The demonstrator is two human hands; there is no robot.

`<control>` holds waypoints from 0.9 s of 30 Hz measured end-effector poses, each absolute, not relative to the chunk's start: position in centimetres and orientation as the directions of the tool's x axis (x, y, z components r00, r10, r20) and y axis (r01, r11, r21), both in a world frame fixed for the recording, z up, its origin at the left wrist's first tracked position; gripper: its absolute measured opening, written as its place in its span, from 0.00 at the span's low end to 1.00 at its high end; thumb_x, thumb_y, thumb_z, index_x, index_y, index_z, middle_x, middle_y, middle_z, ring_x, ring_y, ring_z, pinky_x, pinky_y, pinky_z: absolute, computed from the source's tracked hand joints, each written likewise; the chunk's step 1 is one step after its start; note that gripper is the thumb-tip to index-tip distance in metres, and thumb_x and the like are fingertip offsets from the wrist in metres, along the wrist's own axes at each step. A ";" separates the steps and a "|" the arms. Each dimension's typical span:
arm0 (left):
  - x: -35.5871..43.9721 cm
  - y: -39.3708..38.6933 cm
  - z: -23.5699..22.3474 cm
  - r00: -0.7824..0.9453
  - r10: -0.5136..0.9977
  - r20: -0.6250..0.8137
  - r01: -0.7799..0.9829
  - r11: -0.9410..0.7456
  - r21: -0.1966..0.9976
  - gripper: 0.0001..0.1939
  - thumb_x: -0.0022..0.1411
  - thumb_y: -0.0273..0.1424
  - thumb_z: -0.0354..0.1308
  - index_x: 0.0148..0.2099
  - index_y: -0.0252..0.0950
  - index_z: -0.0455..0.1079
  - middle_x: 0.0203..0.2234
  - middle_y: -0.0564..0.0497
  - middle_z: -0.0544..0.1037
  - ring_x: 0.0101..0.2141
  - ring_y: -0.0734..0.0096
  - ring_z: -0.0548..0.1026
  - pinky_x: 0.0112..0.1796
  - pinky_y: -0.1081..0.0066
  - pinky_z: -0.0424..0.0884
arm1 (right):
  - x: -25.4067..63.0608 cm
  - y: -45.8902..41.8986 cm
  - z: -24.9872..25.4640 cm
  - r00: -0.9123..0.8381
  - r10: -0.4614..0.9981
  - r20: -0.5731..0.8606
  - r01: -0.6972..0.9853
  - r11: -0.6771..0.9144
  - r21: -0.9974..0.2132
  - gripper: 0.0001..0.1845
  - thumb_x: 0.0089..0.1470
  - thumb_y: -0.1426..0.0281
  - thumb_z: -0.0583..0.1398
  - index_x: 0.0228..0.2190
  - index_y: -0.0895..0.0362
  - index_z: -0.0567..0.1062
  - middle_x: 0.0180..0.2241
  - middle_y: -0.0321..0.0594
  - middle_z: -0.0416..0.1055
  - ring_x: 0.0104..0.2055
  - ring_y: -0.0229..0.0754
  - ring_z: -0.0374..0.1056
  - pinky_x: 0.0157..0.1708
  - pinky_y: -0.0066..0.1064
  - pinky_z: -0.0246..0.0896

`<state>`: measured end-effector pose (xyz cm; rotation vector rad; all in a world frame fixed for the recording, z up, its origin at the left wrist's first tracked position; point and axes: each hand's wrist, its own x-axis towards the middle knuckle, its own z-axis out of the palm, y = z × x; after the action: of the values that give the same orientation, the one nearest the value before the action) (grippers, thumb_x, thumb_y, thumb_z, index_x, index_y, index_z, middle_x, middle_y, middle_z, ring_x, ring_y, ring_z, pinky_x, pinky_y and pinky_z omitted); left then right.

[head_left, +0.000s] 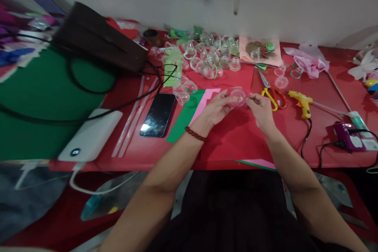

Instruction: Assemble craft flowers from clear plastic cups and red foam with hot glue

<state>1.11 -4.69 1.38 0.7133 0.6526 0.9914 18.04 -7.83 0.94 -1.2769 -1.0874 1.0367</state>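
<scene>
My left hand (219,108) grips a small clear plastic dome-shaped cup (238,97) by its left side, round rim facing up toward me. At the cup's right edge, the thumb and fingers of my right hand (260,109) are pinched together on the rim; anything smaller between them is too fine to see. Both hands are above red paper (233,141) on the red table. Under and beside my left forearm lie strips of green paper (184,120) and pink paper (201,106). Scissors (273,96) with yellow and orange handles are just beyond my right hand.
Many similar clear cups (212,61) are heaped at the back. A yellow glue gun (302,102) and purple plug adapter (348,136) lie right. To the left are a phone (158,115), glue sticks (131,126), a white power bank (91,136), cables and a dark box (100,39).
</scene>
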 end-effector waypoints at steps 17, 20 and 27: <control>0.3 -3.6 0.9 0.299 0.936 -0.185 -0.457 0.311 0.833 0.14 0.52 0.36 0.77 0.40 0.37 0.85 0.37 0.48 0.88 0.38 0.65 0.83 0.40 0.68 0.77 | 18.1 -7.9 1.4 0.175 0.983 0.064 0.048 0.056 -0.997 0.11 0.44 0.63 0.66 0.21 0.51 0.70 0.20 0.29 0.59 0.26 0.35 0.54 0.26 0.31 0.49; 0.3 -3.5 0.5 0.250 0.953 -0.171 -0.409 0.264 0.873 0.11 0.49 0.34 0.79 0.35 0.37 0.84 0.32 0.50 0.86 0.32 0.70 0.80 0.38 0.69 0.75 | 18.1 -7.8 1.3 0.158 0.986 0.056 0.032 0.051 -0.998 0.10 0.45 0.62 0.66 0.22 0.51 0.71 0.21 0.30 0.60 0.26 0.36 0.55 0.27 0.31 0.51; 0.6 -3.6 0.5 0.293 0.940 -0.173 -0.361 0.277 0.891 0.11 0.49 0.32 0.78 0.36 0.37 0.85 0.32 0.49 0.87 0.30 0.72 0.78 0.35 0.72 0.72 | 18.4 -7.5 1.1 0.166 0.983 0.080 0.075 0.068 -0.995 0.12 0.45 0.60 0.66 0.19 0.52 0.71 0.19 0.29 0.59 0.25 0.35 0.52 0.27 0.31 0.48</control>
<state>0.59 -3.63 0.46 0.8578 0.8340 1.0251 18.44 -7.47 1.08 -1.2791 -1.1663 0.9962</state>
